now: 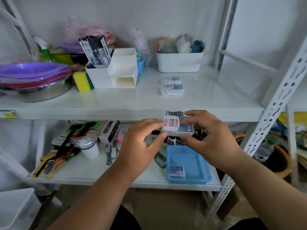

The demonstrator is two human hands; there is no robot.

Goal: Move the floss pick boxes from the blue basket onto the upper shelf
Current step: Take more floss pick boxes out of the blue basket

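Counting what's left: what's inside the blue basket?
One floss box lies near the front of the blue basket. The right hand covers the back right corner, so that part is hidden.

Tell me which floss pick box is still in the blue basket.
The small blue-labelled box lying flat in the blue basket, near its front-left corner. Two others sit on the upper shelf; both hands hold another.

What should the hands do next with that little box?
Probably lift the clear floss pick box, pinched by the left hand and right hand, onto the white upper shelf beside the two boxes already there.
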